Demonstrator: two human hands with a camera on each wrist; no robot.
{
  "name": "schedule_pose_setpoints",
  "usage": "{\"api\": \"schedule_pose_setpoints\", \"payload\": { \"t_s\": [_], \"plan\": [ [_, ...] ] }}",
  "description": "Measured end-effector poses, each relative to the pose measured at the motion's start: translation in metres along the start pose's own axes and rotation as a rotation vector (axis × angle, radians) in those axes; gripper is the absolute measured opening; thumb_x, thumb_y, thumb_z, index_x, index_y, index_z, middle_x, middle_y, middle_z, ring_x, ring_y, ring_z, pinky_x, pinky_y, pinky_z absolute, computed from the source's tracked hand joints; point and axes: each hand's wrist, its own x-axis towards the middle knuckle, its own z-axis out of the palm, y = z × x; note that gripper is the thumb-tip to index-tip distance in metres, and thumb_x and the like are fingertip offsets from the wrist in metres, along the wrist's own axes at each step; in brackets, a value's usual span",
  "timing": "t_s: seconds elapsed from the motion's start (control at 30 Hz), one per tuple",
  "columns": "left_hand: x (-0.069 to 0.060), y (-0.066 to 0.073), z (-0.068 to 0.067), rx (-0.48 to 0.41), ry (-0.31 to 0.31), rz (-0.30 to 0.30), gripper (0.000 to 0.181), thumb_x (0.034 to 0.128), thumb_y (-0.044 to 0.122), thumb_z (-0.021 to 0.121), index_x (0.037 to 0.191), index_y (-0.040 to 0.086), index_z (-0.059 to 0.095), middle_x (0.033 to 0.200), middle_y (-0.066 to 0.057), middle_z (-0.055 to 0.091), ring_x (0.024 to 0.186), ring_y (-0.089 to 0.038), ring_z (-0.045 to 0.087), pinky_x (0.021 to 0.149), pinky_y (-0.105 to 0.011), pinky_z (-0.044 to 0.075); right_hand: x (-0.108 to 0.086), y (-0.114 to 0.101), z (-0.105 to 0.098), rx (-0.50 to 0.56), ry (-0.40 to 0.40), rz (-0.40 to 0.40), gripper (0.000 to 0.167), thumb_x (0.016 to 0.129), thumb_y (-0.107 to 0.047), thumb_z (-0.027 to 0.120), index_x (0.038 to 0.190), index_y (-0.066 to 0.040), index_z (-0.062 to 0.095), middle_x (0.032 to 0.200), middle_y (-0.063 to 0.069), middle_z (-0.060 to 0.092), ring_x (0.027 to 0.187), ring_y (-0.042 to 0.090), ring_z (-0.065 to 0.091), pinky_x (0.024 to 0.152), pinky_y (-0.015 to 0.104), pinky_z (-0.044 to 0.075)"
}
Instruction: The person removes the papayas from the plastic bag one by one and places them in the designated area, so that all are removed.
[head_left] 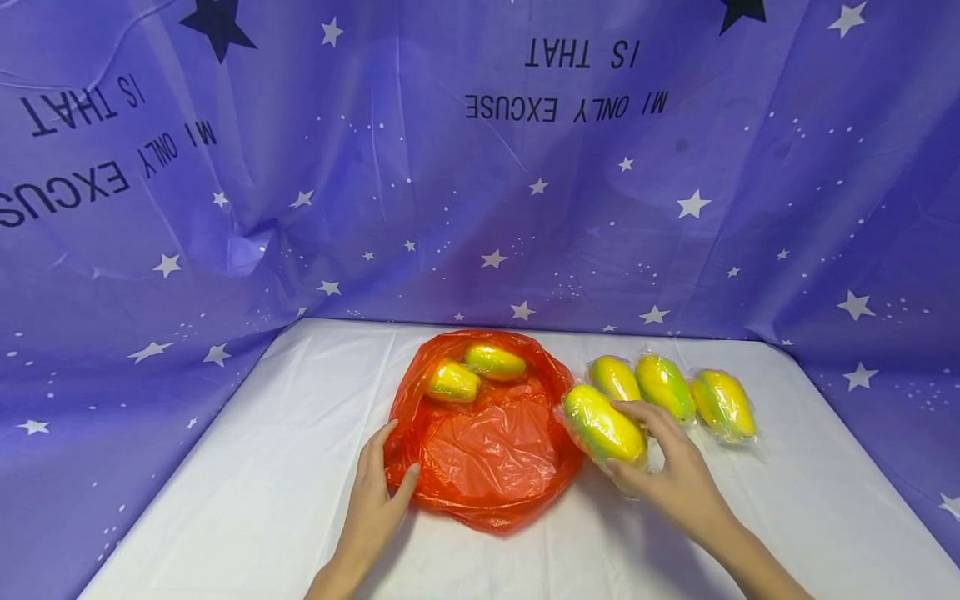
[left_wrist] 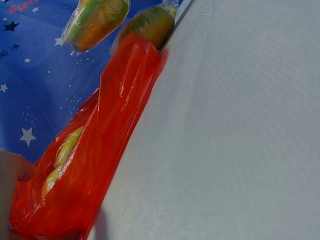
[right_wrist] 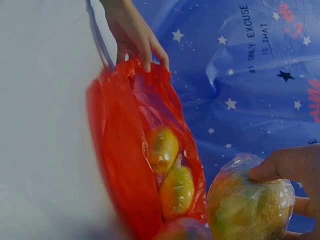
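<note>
OK, head view: right grip [head_left: 671, 454] closed on a wrapped fruit [head_left: 600, 421], yellow-green in clear film, held just right of the red plastic bag [head_left: 487, 462]. Can't tell if fruit touches bag rim. Left grip [head_left: 378, 492] holds the bag's left side, thumb and fingers at the rim; mouth gapes to its right. Bagged pair [head_left: 453, 381] lies inside, beyond left grip's fingertips, toward the far wall of the bag. Three loose fruits [head_left: 665, 387], also wrapped, sit on the white desk [head_left: 787, 500] beyond right grip. Purple star-print cloth [head_left: 420, 167] behind everything.

Left wrist: only part of left grip in frame, thumb beside the bag mouth; bagged pair visible just past it. Two wrapped fruits past the bag's far end, partly cut off; can't tell which ones.

Right wrist: thumb on one side of the held fruit, fingers opposite. Bag beside it; left grip at the bag's other end.
</note>
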Motion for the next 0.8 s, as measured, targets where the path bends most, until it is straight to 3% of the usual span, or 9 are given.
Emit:
{"api": "schedule_pose_setpoints", "payload": {
  "t_s": [0.23, 0.5, 0.8],
  "plan": [
    [0.002, 0.001, 0.0, 0.001, -0.007, -0.007, 0.068, 0.0904, 0.012, 0.067, 0.148, 0.014, 0.031, 0.146, -0.012, 0.036, 0.137, -0.032, 0.031, 0.108, -0.056, 0.027, -0.003, 0.004, -0.015, -0.063, 0.04, 0.03, 0.068, 0.075, -0.012, 0.083, 0.135, -0.02, 0.053, 0.13, 0.002, 0.052, 0.112, 0.021, 0.048, 0.088, 0.051, 0.042],
    [0.003, 0.001, -0.001, 0.006, -0.001, 0.002, 0.068, 0.0905, 0.012, 0.067, 0.148, 0.013, 0.031, 0.146, -0.014, 0.036, 0.137, -0.033, 0.031, 0.108, -0.056, 0.027, -0.007, 0.015, -0.033, -0.098, 0.079, 0.061, 0.068, 0.075, -0.012, 0.083, 0.136, -0.014, 0.052, 0.131, 0.011, 0.051, 0.111, 0.031, 0.049, 0.086, 0.058, 0.039],
    [0.0, -0.002, 0.001, 0.015, -0.008, -0.003, 0.068, 0.0908, 0.013, 0.067, 0.149, 0.013, 0.03, 0.146, -0.014, 0.035, 0.137, -0.034, 0.031, 0.108, -0.057, 0.027, -0.014, 0.029, -0.044, -0.181, 0.128, 0.086, 0.069, 0.075, -0.016, 0.083, 0.136, -0.01, 0.052, 0.129, 0.012, 0.051, 0.106, 0.019, 0.046, 0.082, 0.034, 0.037]
  ]
}}
